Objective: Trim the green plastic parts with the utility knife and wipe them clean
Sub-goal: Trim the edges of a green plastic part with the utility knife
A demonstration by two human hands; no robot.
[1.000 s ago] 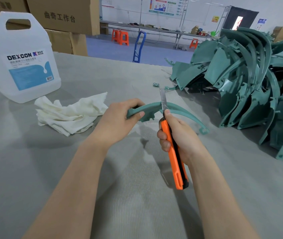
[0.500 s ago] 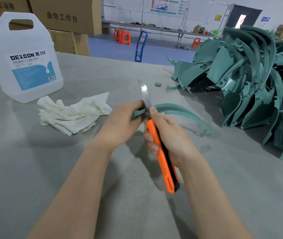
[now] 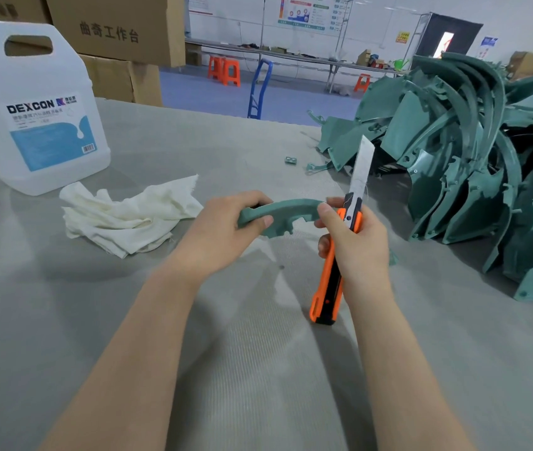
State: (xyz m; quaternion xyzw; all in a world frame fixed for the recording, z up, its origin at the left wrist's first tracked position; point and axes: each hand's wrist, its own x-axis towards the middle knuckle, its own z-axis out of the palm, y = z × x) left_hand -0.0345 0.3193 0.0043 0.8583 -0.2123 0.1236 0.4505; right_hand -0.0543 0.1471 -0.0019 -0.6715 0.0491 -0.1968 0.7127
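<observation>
— Hands first: what are yours doing?

— Your left hand (image 3: 222, 229) is closed around one end of a curved green part (image 3: 286, 213), thumb on top, fingers curled under it. Your right hand (image 3: 354, 242) is wrapped tight round the orange knife (image 3: 335, 271), thumb pressed on the part just beside the blade.

— So where does the part sit?

— It is held up between your two hands, above the grey surface (image 3: 258, 369), not resting on it. Its far end is hidden behind your right hand.

— And the blade?

— The blade (image 3: 362, 170) is pushed well out and points up and away from you, tilted slightly right. Whether its edge touches the part, you cannot tell from this angle.

— What else lies around?

— A crumpled white rag (image 3: 128, 216) lies left of your left hand, near a big white jug (image 3: 37, 112) labelled DEXCON. A pile of green parts (image 3: 473, 164) fills the right side, and a small green scrap (image 3: 290, 160) lies beyond your hands.
</observation>
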